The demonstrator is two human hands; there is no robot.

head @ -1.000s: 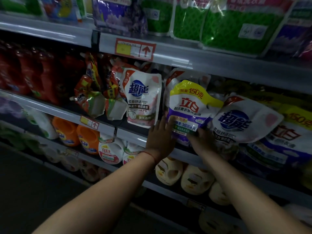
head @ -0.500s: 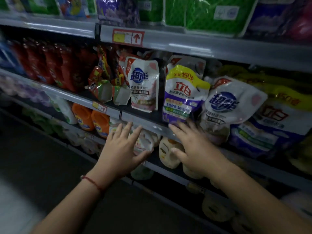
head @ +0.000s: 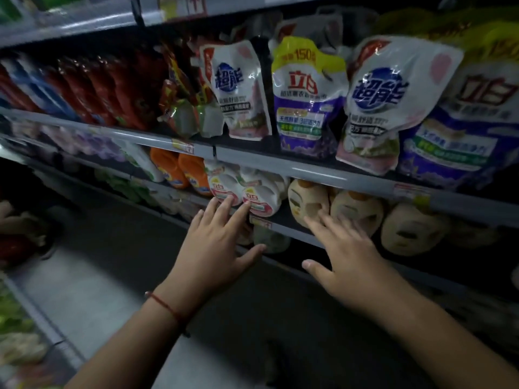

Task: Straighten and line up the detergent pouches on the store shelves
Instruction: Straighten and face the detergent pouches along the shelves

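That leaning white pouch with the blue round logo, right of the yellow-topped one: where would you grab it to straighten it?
Grip the white pouch with the blue round logo by its two side edges, from the front: it tilts rightward and its flat face points outward.

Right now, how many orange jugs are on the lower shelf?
2: one orange jug and a second orange jug beside it, just left of the white jugs. Others may be hidden behind.

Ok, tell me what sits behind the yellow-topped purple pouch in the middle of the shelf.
Behind the yellow-topped purple pouch, the grey top and handle of another pouch stick up. Its body and label are covered, and the dark shelf hides anything further back.
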